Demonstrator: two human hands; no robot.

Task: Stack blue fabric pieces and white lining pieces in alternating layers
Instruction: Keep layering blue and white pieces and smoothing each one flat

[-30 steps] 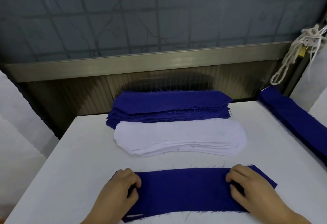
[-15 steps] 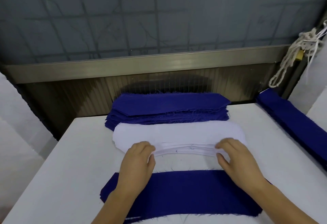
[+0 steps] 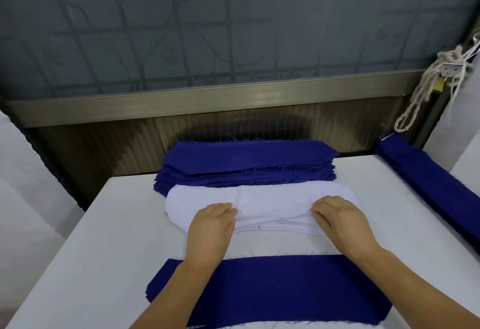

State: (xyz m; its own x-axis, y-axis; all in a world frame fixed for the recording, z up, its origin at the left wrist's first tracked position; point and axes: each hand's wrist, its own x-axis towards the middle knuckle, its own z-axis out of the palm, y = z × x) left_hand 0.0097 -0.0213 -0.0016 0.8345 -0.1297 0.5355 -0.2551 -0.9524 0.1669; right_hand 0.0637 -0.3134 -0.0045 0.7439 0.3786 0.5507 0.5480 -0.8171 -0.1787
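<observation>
Reaching forward with both hands, we work the top sheet of the white lining stack [image 3: 262, 198]. Left to right: our left hand [image 3: 210, 227] sits on the left part of the stack's near edge, fingers curled and pinching the top white lining piece [image 3: 272, 205], which is puckered up between our two hands. Our right hand [image 3: 342, 224] mirrors it on the right part of the near edge, fingers curled in, gripping the same piece. The piece is slightly lifted along the front; its far side lies on the stack.

The white stack sits mid-table [image 3: 78, 263], just in front of and touching the blue fabric stack [image 3: 249, 162] at the table's far edge. Nearest us, a single blue fabric piece [image 3: 272, 287] lies flat across the table's front, under our forearms, with a sliver of white showing below its near edge; we can't tell what that is. The gap between it and the white stack is bare table.

Far right, a long pile of blue strips [image 3: 426, 183] runs along the table's right edge. Above it, a bundle of pale rope [image 3: 426, 87] hangs off the wall rail.
</observation>
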